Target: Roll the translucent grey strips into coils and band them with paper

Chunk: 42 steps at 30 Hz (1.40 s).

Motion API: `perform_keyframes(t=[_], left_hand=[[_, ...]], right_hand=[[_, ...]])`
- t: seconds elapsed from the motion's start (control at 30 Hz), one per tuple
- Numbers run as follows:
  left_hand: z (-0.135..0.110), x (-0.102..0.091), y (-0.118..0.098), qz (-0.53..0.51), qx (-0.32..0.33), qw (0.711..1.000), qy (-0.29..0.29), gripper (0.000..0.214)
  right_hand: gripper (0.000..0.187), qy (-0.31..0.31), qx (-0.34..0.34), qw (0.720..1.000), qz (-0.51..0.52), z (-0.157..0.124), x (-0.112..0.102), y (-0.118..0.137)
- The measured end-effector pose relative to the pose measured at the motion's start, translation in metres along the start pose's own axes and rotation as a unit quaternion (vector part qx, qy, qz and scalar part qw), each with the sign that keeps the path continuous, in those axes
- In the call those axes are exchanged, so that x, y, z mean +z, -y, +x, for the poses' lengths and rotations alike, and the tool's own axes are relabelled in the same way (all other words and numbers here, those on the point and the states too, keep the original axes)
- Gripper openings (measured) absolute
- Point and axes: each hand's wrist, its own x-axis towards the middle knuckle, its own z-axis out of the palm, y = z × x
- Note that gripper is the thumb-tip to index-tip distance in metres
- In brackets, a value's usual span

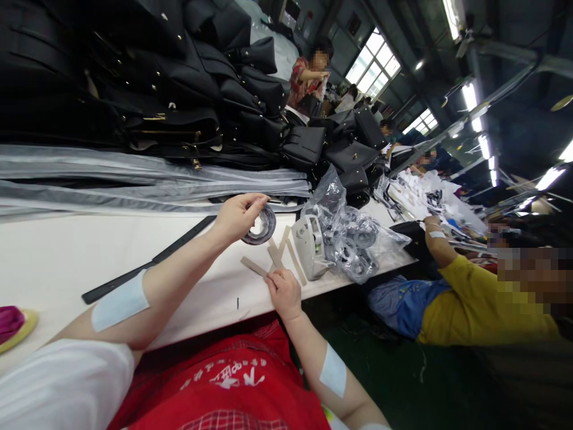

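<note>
A: ok so what's in the left grip (244,215)?

B: A roll of tape (270,224), pinched by the rim between thumb and fingers, held up over the bench (49,254). You can see light through the middle.

A: And the right grip (285,294)?

B: Fingers curled in, tips touching the near end of a beige strip (253,267). Can't tell if it's actually pinched or just pressed, tbh. More beige strips lie just past those fingertips, some crossing.

A: Any writing?

B: Biggest bit is the white lettering (233,375) on the red apron (268,346), below both grips. Looks like Chinese characters, upside down from here, can't read it for sure. There's also a little dark mark (301,232) on the white dispenser (308,257), just right of the strips, way too small to make out.

A: What else is around?

B: Clear plastic bag (358,239) with more rolls, right of the dispenser. Long grey bands (134,190) and a pile of black handbags (179,119) beyond the left grip. Black strap (120,282) under the left forearm. Co-worker in a yellow top (474,301), well off to the right.
</note>
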Motion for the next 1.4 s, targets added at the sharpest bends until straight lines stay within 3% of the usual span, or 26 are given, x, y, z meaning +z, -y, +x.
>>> perform_keyframes(t=[0.43,0.77,1.13,1.4], left_hand=[[-0.003,-0.001,-0.006,0.007,-0.004,1.0,-0.001,0.046],[-0.003,-0.002,-0.006,0.011,0.001,1.0,-0.001,0.047],[-0.004,-0.003,-0.007,0.013,0.006,1.0,0.007,0.045],[-0.003,-0.003,-0.007,0.005,-0.004,1.0,0.001,0.045]], right_hand=[[0.02,0.042,0.039,0.997,0.048,0.013,-0.012,-0.005],[0.017,0.082,-0.001,0.995,-0.061,0.018,-0.02,0.013],[0.025,0.096,-0.013,0.992,-0.087,0.017,-0.022,0.014],[0.027,0.12,-0.03,0.978,-0.165,0.018,-0.013,0.017]])
